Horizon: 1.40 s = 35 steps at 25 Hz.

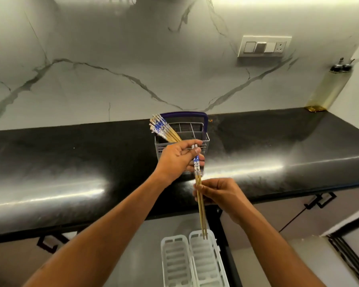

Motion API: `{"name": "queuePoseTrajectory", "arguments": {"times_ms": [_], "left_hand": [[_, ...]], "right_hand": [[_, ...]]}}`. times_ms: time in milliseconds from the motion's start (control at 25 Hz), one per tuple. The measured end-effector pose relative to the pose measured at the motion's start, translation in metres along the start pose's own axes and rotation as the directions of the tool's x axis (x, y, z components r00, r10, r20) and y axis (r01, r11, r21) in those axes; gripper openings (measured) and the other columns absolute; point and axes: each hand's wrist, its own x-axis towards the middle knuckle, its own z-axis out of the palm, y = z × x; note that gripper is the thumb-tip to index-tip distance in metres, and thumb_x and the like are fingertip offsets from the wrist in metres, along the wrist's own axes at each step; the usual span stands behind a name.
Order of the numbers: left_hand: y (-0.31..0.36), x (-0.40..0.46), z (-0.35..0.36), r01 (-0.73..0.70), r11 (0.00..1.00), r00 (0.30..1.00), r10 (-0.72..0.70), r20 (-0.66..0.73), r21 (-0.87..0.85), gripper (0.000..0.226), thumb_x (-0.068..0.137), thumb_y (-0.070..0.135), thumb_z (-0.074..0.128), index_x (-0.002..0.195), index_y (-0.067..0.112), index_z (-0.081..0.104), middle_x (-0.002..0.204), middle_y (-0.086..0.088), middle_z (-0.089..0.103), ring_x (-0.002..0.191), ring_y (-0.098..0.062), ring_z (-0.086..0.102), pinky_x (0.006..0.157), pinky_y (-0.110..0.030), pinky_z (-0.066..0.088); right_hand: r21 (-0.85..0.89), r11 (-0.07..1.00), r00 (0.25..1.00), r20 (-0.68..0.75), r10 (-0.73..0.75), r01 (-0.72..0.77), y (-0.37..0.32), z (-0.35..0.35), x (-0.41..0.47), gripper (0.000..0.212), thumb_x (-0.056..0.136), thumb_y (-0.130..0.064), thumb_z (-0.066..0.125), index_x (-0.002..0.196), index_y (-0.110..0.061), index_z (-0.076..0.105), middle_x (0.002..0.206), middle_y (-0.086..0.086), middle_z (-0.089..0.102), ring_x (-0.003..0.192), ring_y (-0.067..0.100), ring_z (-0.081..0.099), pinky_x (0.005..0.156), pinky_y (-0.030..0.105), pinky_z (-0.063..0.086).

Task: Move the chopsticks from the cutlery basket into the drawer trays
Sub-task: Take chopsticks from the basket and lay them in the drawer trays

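Pair of chopsticks (pixel 199 189): held upright over the counter (pixel 71 162) edge, left hand (pixel 179 160) pinching the patterned tops, right hand (pixel 218 194) gripping mid-shaft; tips above the right drawer tray (pixel 205 264). Remaining chopsticks (pixel 164 129): leaning in the basket (pixel 203 141), left compartment.

Both hands: left (pixel 179 159), right (pixel 218 193) pinch chopstick pair (pixel 200 200) above drawer trays (pixel 195 262).

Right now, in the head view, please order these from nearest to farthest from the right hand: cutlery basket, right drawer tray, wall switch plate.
From the right hand:
1. Cutlery basket, just behind it on the counter.
2. Right drawer tray, below.
3. Wall switch plate, high on the wall.
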Motion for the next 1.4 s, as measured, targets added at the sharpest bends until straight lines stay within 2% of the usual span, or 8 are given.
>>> {"name": "queuePoseTrajectory", "arguments": {"times_ms": [200, 360, 520, 760, 880, 1000, 1080, 1400], "left_hand": [[-0.09, -0.032, 0.008, 0.25, 0.964, 0.968, -0.247, 0.048, -0.087, 0.04, 0.094, 0.01, 0.062, 0.133, 0.007, 0.055, 0.1, -0.028, 0.072, 0.082, -0.028, 0.074, 0.073, -0.037, 0.063], [-0.147, -0.06, 0.006, 0.412, 0.911, 0.911, -0.412, -0.001, 0.019, 0.061, 0.09, 0.022, 0.069, 0.144, 0.01, 0.043, 0.102, -0.022, 0.074, 0.092, -0.028, 0.074, 0.073, -0.031, 0.063], [-0.172, -0.082, -0.015, 0.494, 0.869, 0.862, -0.494, -0.116, -0.033, 0.046, 0.093, 0.027, 0.064, 0.131, 0.003, 0.055, 0.105, -0.023, 0.071, 0.083, -0.024, 0.074, 0.066, -0.025, 0.062], [-0.183, -0.107, -0.034, 0.565, 0.806, 0.782, -0.591, -0.199, -0.176, 0.031, 0.096, 0.029, 0.061, 0.117, 0.005, 0.062, 0.092, -0.021, 0.075, 0.07, -0.023, 0.076, 0.062, -0.03, 0.063], [-0.185, -0.115, -0.041, 0.571, 0.795, 0.762, -0.606, -0.227, -0.203, 0.032, 0.096, 0.03, 0.06, 0.117, 0.006, 0.062, 0.091, -0.02, 0.076, 0.073, -0.025, 0.076, 0.064, -0.03, 0.063], [-0.185, -0.12, -0.046, 0.566, 0.788, 0.75, -0.614, -0.246, -0.244, 0.03, 0.096, 0.029, 0.059, 0.116, 0.008, 0.062, 0.089, -0.016, 0.077, 0.075, -0.026, 0.076, 0.064, -0.03, 0.063], [-0.185, -0.123, -0.049, 0.567, 0.785, 0.744, -0.618, -0.252, -0.25, 0.028, 0.096, 0.029, 0.059, 0.116, 0.009, 0.063, 0.087, -0.014, 0.078, 0.075, -0.026, 0.076, 0.064, -0.03, 0.062], [-0.196, -0.128, -0.054, 0.583, 0.773, 0.728, -0.634, -0.262, -0.251, 0.036, 0.095, 0.031, 0.06, 0.118, 0.003, 0.062, 0.093, -0.018, 0.077, 0.084, -0.033, 0.076, 0.069, -0.033, 0.063]], "right_hand": [[-0.061, 0.968, 0.964, 0.097, 0.247, -0.242, 0.074, 0.003, -0.023, 0.017, 0.092, -0.016, 0.064, 0.1, -0.004, 0.074, 0.095, 0.016, 0.077, 0.09, 0.027, 0.074, 0.077, 0.028, 0.06], [-0.098, 0.905, 0.902, 0.089, 0.423, -0.415, 0.149, 0.005, -0.035, 0.014, 0.091, -0.012, 0.067, 0.096, -0.003, 0.076, 0.091, 0.013, 0.077, 0.086, 0.025, 0.074, 0.078, 0.033, 0.061], [-0.094, 0.838, 0.842, -0.018, 0.539, -0.538, 0.206, 0.018, -0.038, 0.011, 0.088, -0.009, 0.07, 0.089, 0.001, 0.076, 0.082, 0.014, 0.073, 0.074, 0.021, 0.072, 0.077, 0.039, 0.063], [-0.213, 0.72, 0.748, -0.106, 0.655, -0.66, 0.245, 0.036, -0.029, 0.009, 0.085, -0.01, 0.068, 0.081, -0.003, 0.073, 0.082, 0.015, 0.075, 0.077, 0.028, 0.074, 0.073, 0.042, 0.064], [-0.338, 0.668, 0.738, -0.142, 0.66, -0.663, 0.256, 0.043, -0.021, 0.012, 0.082, -0.013, 0.066, 0.082, -0.002, 0.072, 0.086, 0.018, 0.074, 0.083, 0.032, 0.074, 0.073, 0.044, 0.063], [-0.475, 0.62, 0.761, -0.19, 0.621, -0.625, 0.257, 0.051, -0.015, 0.005, 0.084, -0.009, 0.063, 0.08, -0.012, 0.065, 0.077, 0.006, 0.067, 0.069, 0.021, 0.067, 0.059, 0.03, 0.059], [-0.522, 0.606, 0.778, -0.203, 0.595, -0.6, 0.254, 0.053, -0.016, 0.016, 0.088, -0.009, 0.06, 0.076, -0.018, 0.058, 0.072, -0.001, 0.059, 0.063, 0.014, 0.059, 0.053, 0.023, 0.049], [-0.648, 0.527, 0.819, -0.296, 0.491, -0.55, 0.263, 0.062, -0.019, 0.015, 0.094, -0.01, 0.051, 0.092, -0.013, 0.065, 0.082, 0.001, 0.062, 0.07, 0.015, 0.06, 0.058, 0.025, 0.051]]}}
